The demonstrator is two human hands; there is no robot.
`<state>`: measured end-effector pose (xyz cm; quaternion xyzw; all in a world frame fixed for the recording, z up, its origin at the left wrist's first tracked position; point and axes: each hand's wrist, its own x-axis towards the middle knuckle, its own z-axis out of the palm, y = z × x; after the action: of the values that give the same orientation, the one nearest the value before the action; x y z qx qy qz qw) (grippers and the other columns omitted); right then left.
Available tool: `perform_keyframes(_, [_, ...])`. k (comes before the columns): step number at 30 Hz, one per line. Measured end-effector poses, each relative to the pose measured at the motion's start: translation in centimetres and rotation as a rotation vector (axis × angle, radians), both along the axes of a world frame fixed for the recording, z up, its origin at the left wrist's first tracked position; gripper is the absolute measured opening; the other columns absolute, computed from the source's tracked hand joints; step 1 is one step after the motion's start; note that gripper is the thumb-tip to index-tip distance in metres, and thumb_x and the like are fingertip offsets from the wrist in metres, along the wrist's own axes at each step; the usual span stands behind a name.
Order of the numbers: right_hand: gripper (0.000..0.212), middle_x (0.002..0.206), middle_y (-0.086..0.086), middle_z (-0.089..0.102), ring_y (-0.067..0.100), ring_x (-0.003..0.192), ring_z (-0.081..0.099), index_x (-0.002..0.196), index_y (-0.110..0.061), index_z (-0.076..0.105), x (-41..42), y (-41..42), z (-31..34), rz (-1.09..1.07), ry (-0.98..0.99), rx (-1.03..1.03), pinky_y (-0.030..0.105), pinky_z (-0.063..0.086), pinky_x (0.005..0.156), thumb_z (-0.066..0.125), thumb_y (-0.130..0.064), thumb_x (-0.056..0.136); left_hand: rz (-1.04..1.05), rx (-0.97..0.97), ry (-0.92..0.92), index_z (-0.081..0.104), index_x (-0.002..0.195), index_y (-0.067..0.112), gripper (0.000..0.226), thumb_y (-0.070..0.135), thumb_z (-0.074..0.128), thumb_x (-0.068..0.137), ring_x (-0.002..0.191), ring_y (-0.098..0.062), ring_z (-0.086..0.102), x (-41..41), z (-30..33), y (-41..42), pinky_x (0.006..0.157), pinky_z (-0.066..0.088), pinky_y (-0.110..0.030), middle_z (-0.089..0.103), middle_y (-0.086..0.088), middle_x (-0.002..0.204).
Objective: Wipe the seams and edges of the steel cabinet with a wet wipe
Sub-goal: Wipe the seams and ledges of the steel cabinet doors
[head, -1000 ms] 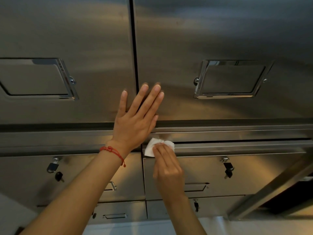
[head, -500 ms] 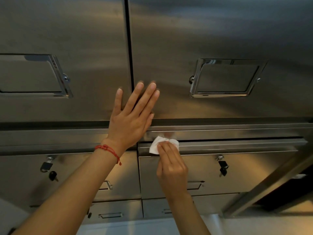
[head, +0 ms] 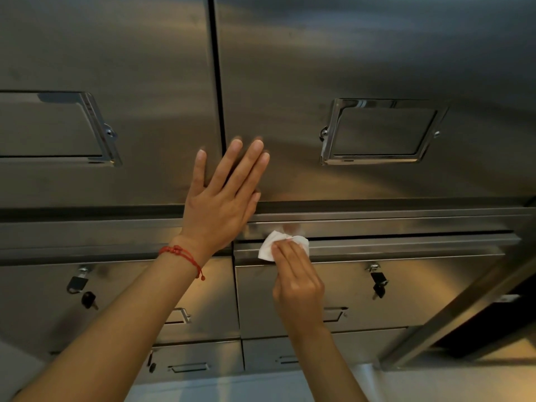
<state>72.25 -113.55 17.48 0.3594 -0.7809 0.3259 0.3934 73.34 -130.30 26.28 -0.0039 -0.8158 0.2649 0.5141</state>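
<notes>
The steel cabinet (head: pixel 348 68) fills the view, with two upper doors split by a dark vertical seam (head: pixel 217 82) and drawers below. My left hand (head: pixel 223 198) lies flat with straight fingers on the lower part of the doors, across that seam. My right hand (head: pixel 298 280) presses a crumpled white wet wipe (head: pixel 272 245) with straight fingers onto the horizontal ledge (head: pixel 406 245) above the right drawer, just right of the drawer seam. Part of the wipe is hidden under my fingers.
Each upper door carries a chrome recessed handle (head: pixel 380 132). The drawers have small locks with keys (head: pixel 378 282) and a padlock (head: pixel 76 281) on the left. A steel post (head: pixel 464 309) slants at the lower right. Pale floor (head: pixel 232 387) lies below.
My right hand has slid the wipe a little to the right along the ledge. My left hand has stayed flat on the doors.
</notes>
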Motion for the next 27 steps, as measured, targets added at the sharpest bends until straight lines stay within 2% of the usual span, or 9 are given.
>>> perform_keyframes(1, [0.026,0.102,0.019,0.069,0.03,0.099,0.066,0.096,0.005,0.072,-0.2,0.4,0.0,0.02,0.001,0.017,0.042,0.052,0.089,0.058,0.01,0.074,-0.001,0.0,0.002,0.007,0.15,0.014,0.059,0.033,0.03,0.099,0.144,-0.021,-0.009,0.0,0.0,0.0,0.114,-0.01,-0.048,-0.011,-0.001,0.157])
perform_keyframes(3, [0.039,0.103,0.02,0.069,0.03,0.1,0.066,0.097,0.006,0.071,-0.7,1.3,0.0,0.028,-0.03,0.052,0.043,0.053,0.086,0.074,0.017,0.06,-0.006,0.003,-0.001,0.007,0.15,0.014,0.059,0.033,0.031,0.099,0.144,-0.021,-0.008,0.0,0.0,0.0,0.114,-0.01,-0.048,-0.01,-0.001,0.157])
perform_keyframes(6, [0.051,0.102,0.021,0.069,0.032,0.098,0.066,0.097,0.006,0.071,-0.8,2.0,0.3,-0.003,-0.078,0.047,0.044,0.055,0.081,0.08,0.02,0.049,-0.004,0.001,-0.006,0.006,0.15,0.014,0.059,0.033,0.03,0.1,0.144,-0.021,-0.009,0.0,-0.1,0.0,0.114,-0.01,-0.048,-0.011,-0.001,0.157])
perform_keyframes(8, [0.044,0.101,0.021,0.069,0.033,0.097,0.066,0.095,0.007,0.071,-0.4,1.3,0.5,-0.009,-0.067,0.039,0.046,0.055,0.079,0.075,0.02,0.054,-0.004,0.003,-0.001,0.007,0.15,0.014,0.058,0.033,0.029,0.1,0.144,-0.022,-0.008,-0.1,0.0,0.0,0.114,-0.01,-0.048,-0.011,-0.001,0.157])
perform_keyframes(10, [0.029,0.101,0.021,0.069,0.032,0.097,0.066,0.095,0.006,0.071,0.4,0.3,0.6,0.016,-0.018,0.049,0.045,0.056,0.079,0.059,0.01,0.069,-0.005,0.009,0.007,0.008,0.15,0.013,0.058,0.033,0.029,0.1,0.144,-0.022,-0.007,-0.1,0.0,0.1,0.114,-0.009,-0.049,-0.01,-0.001,0.157])
perform_keyframes(13, [0.036,0.099,0.019,0.07,0.029,0.096,0.067,0.095,0.005,0.071,1.4,-1.3,0.9,0.058,-0.02,0.058,0.041,0.053,0.085,0.043,-0.002,0.074,0.0,0.015,0.002,0.007,0.15,0.013,0.058,0.033,0.029,0.1,0.144,-0.021,-0.008,-0.1,-0.1,0.2,0.113,-0.009,-0.049,-0.011,-0.001,0.157])
perform_keyframes(16, [0.035,0.097,0.017,0.071,0.027,0.094,0.068,0.093,0.004,0.072,2.3,-2.6,1.1,0.084,-0.031,0.044,0.038,0.051,0.087,0.042,-0.002,0.075,0.005,0.017,0.0,0.007,0.15,0.014,0.059,0.033,0.03,0.099,0.143,-0.021,-0.01,-0.1,0.0,0.3,0.113,-0.009,-0.049,-0.013,-0.001,0.156])
perform_keyframes(21, [0.027,0.1,0.015,0.071,0.024,0.097,0.067,0.096,0.001,0.072,2.9,-3.5,0.9,0.133,-0.041,0.122,0.033,0.05,0.092,0.056,-0.01,0.078,0.005,0.022,-0.006,0.004,0.15,0.014,0.06,0.034,0.03,0.099,0.143,-0.021,-0.012,0.0,0.0,0.3,0.112,-0.011,-0.048,-0.015,0.0,0.156])
perform_keyframes(27, [0.031,0.099,0.016,0.07,0.025,0.097,0.067,0.094,0.003,0.072,1.6,-2.2,0.8,0.12,0.015,0.071,0.036,0.052,0.089,0.045,-0.002,0.081,0.005,0.015,-0.006,0.006,0.15,0.014,0.06,0.033,0.031,0.099,0.143,-0.021,-0.01,0.0,0.0,0.3,0.113,-0.01,-0.049,-0.013,0.0,0.156])
